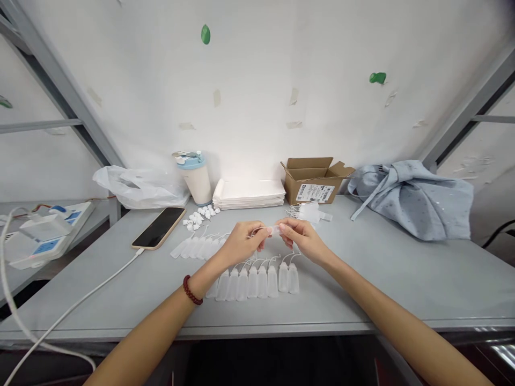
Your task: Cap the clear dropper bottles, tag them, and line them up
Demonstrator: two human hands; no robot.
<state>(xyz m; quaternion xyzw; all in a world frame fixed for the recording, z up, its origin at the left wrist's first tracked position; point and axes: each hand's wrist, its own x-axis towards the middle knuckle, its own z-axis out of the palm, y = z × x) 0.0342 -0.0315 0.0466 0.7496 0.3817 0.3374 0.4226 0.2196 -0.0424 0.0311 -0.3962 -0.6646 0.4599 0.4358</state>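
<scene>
Above the middle of the table, my left hand [246,241] and my right hand [301,237] meet fingertip to fingertip. Both pinch a small translucent squeeze bottle [276,230], mostly covered by the fingers; a thin curved tube shows by the left fingers. Below the hands lies a front row of similar translucent bottles [262,282] with thin bent tubes, two of them set slightly apart at its right end. Another row of bottles [197,248] lies behind, partly hidden by my left hand. Past my right hand is a heap of bottles with tubes [309,211].
White caps [198,217] lie behind the back row, near a phone [159,228] on a charging cable [92,287]. Along the wall stand a cup [197,179], a white stack [249,194] and an open cardboard box [316,185]. Blue cloth [418,201] lies right, a plastic bag [140,186] left.
</scene>
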